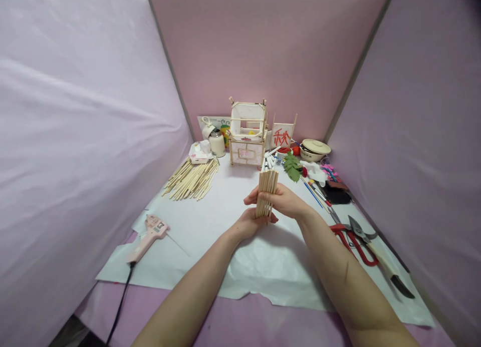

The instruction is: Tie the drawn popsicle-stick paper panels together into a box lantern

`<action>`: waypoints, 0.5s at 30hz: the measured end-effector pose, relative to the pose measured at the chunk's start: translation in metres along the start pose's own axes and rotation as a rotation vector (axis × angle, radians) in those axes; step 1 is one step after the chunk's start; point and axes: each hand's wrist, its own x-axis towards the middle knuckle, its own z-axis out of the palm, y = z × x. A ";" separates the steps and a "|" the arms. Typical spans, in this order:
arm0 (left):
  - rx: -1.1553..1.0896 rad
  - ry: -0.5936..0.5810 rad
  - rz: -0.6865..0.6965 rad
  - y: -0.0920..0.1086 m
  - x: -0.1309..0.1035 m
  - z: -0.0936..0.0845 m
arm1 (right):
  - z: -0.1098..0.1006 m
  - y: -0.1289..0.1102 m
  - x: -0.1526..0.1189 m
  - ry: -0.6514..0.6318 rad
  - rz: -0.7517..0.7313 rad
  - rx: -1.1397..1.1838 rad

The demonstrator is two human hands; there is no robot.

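Note:
Upright between my hands is a bundle of thin wooden sticks, held a little above the white paper. My right hand wraps around its middle, thumb across the front. Lower down, my left hand grips the bottom part of the same bundle. Some fingers are hidden behind the sticks. Beyond them stands a small house-like frame built of sticks with white panels. A loose pile of similar sticks lies to the left on the white paper.
A pink glue gun with a black cord lies at left. Red-handled scissors and pruning shears lie at right. Behind are a jar, a lidded bowl, green leaves and a panel with a red character.

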 end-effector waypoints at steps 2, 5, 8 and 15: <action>0.005 0.001 0.000 0.000 0.000 0.000 | 0.002 0.001 0.000 0.006 0.000 0.015; 0.029 -0.009 0.011 0.001 -0.001 -0.001 | 0.007 0.005 0.003 0.030 -0.002 0.059; 0.007 -0.026 0.015 0.003 -0.002 0.001 | 0.006 0.006 0.006 0.149 -0.019 0.121; -0.197 -0.006 0.023 0.004 0.000 0.006 | -0.061 -0.007 -0.006 0.725 0.336 0.010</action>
